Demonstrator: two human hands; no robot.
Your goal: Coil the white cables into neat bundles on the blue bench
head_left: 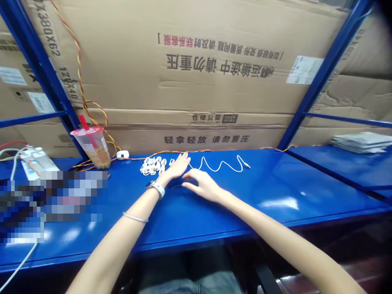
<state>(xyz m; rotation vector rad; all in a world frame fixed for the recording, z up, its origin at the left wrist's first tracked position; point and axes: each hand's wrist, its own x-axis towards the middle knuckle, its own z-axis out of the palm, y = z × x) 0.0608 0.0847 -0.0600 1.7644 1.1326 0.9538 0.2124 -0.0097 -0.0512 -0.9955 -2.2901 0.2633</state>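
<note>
My left hand (180, 165) reaches over the blue shelf with its fingers stretched out, just right of a pile of coiled white cables (152, 166). A watch with a light strap (158, 188) sits on that wrist. Close beside it, my right hand (203, 184) has bent fingers, with the thumb apart from the index finger and nothing visible between them. From near both hands a loose white cable (215, 170) runs to the right in waves and ends in a small plug. Its other end is hidden by the hands.
A lidded drink cup with a red straw (92, 145) stands at the left, near a small white case (123, 154) and a white power strip (38, 161). Yellow-red wires run along the back. Cardboard (196, 94) lines the rear; flat packets (363, 141) lie far right.
</note>
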